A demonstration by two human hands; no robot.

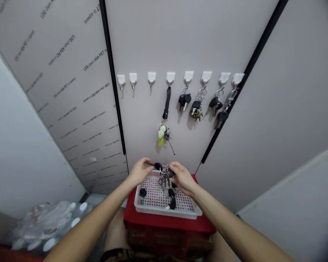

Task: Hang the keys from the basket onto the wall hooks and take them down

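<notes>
Over the far part of a white perforated basket [168, 211], both my hands hold one bunch of keys [166, 178]. My left hand [139, 171] pinches a key with a black head, its blade between thumb and fingers. On the other side my right hand [181, 177] grips the ring and a black key head, fingers closed. Several metal keys dangle from the ring between the hands. Inside the basket lie a black-headed key set [143, 193] at the left and another black key set [172, 199] near the middle.
White adhesive hooks [151, 77] line the wall, the three leftmost bare. Key bunches [184, 100] hang on the others, one on a black strap [167, 103] with a green charm. The basket stands on a red cloth [169, 223]. Plastic-wrapped bottles [51, 225] are at lower left.
</notes>
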